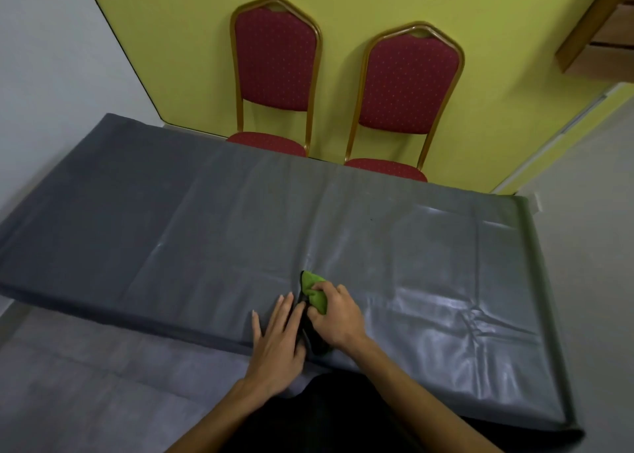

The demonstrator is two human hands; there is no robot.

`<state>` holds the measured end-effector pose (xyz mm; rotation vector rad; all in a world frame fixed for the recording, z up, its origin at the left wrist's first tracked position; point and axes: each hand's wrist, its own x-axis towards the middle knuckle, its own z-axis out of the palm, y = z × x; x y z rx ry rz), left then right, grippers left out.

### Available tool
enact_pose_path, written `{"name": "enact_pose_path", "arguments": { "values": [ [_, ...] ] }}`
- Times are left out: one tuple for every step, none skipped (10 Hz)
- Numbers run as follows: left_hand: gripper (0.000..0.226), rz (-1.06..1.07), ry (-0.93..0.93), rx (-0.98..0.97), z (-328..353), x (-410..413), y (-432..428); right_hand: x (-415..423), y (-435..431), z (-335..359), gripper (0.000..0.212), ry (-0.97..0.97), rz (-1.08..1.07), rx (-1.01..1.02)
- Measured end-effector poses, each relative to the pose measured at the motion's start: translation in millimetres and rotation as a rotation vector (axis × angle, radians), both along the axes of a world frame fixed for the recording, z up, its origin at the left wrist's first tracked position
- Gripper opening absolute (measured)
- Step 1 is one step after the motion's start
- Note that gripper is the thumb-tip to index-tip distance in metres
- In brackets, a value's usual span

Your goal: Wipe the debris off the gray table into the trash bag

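Note:
The gray table [212,219] is covered with a shiny gray sheet and runs across the view. My right hand [334,312] grips a green cloth [314,289] near the table's front edge. A dark, black piece [317,342], possibly the trash bag, lies between my two hands at the table edge; most of it is hidden. My left hand [279,336] lies flat with straight fingers on the table right beside it. One tiny dark speck [371,218] sits on the table farther back.
Two red chairs with gold frames [274,68] [408,88] stand against the yellow wall behind the table. A wooden shelf [597,30] sticks out at the upper right. Gray floor [85,384] lies in front of the table at the lower left.

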<state>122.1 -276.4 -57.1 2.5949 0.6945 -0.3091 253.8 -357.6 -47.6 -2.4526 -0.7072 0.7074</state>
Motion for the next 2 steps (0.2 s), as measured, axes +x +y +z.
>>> {"name": "enact_pose_path", "arguments": {
  "values": [
    [0.066,0.081,-0.062,-0.060,11,8,7,14,-7,4,0.048,0.060,0.032,0.064],
    [0.062,0.076,-0.118,-0.060,26,31,25,36,-8,12,0.041,0.002,0.029,0.136]
  ]
}}
